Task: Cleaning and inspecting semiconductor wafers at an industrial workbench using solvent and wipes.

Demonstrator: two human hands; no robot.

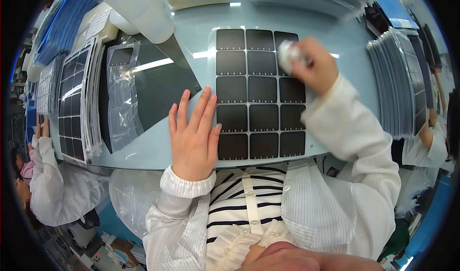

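Note:
On the table before me lies a sheet of several dark square panels (262, 89), set in rows with pale gaps between them. My left hand (194, 141) rests flat at the sheet's left edge, fingers stretched out and the thumb tip on its border. Over the upper right panels, my right hand (317, 67) is closed around a crumpled white wad (290, 56), which looks like a cloth or tissue. Motion blurs the wad and the fingers a little. Part of the upper right panels is hidden behind them.
Left of the sheet lie a large dark sheet (165, 86) and a clear plastic sleeve (123, 98). A translucent bottle (143, 15) stands at the back left. Stacks of panel sheets (76, 98) and sleeved sheets (393, 86) flank me. Other people sit on both sides.

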